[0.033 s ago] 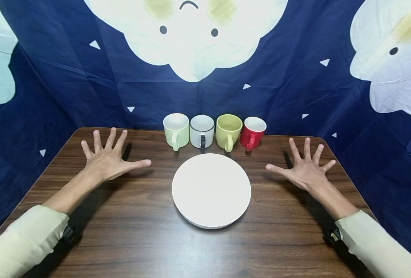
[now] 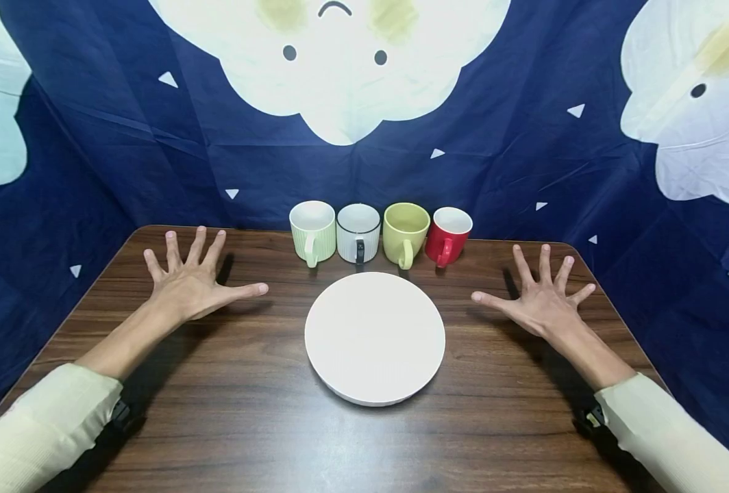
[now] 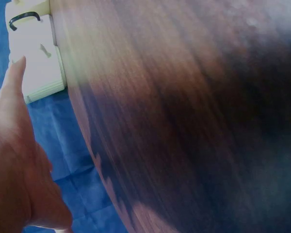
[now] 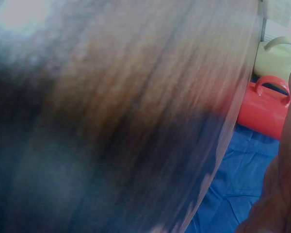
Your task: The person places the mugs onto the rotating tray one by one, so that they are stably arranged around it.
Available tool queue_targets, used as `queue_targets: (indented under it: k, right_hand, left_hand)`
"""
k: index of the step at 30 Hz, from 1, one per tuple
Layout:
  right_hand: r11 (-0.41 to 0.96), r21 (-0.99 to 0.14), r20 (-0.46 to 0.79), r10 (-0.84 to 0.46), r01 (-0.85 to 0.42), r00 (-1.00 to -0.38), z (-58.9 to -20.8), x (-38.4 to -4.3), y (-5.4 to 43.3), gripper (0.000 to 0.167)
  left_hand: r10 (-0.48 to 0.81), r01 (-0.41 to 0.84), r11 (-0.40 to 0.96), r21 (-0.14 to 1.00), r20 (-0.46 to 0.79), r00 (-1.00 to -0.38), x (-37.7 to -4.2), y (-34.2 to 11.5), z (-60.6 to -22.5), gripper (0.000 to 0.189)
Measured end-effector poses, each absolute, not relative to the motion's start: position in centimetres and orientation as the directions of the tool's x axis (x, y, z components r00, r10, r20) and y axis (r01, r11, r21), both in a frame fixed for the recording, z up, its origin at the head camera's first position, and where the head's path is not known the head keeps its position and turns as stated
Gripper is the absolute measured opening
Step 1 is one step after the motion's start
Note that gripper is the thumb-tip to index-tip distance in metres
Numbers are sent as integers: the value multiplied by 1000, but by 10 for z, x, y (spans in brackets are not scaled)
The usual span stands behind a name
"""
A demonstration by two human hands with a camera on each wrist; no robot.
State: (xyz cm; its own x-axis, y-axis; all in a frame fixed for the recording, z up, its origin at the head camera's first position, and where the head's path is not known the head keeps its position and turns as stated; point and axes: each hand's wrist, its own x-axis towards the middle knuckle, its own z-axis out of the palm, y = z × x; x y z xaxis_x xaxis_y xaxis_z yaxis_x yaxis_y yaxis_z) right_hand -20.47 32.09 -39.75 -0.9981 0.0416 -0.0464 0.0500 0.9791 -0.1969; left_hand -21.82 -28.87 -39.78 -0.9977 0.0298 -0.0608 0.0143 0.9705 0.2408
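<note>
My left hand [image 2: 187, 287] is spread wide over the left part of the table, thumb pointing inward, holding nothing. On the right side my right hand [image 2: 543, 301] has its fingers fanned out too, with nothing in it. Between the hands lies a round white disc [image 2: 375, 337] with a low rim. Behind it a row of mugs stands upright: a pale green ribbed mug [image 2: 312, 233], a white mug [image 2: 353, 239] with black rim and handle, a yellow-green mug [image 2: 401, 233] and a red mug [image 2: 448, 239]. Their handles face me. The red mug is nearest my right hand, the pale green one nearest my left.
The brown wooden table [image 2: 229, 424] has rounded far corners. A dark blue cloth [image 2: 124, 123] with white clouds and small triangles hangs behind and along both sides. The mugs stand close to the table's far edge.
</note>
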Motion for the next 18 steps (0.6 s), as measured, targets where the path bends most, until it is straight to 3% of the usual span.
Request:
queue_targets:
  k: [18]
  right_hand:
    - [971, -231, -46, 51, 61, -998, -398, -204, 321, 136]
  left_hand:
    - [26, 4, 966, 258, -81, -996, -222, -290, -399, 148]
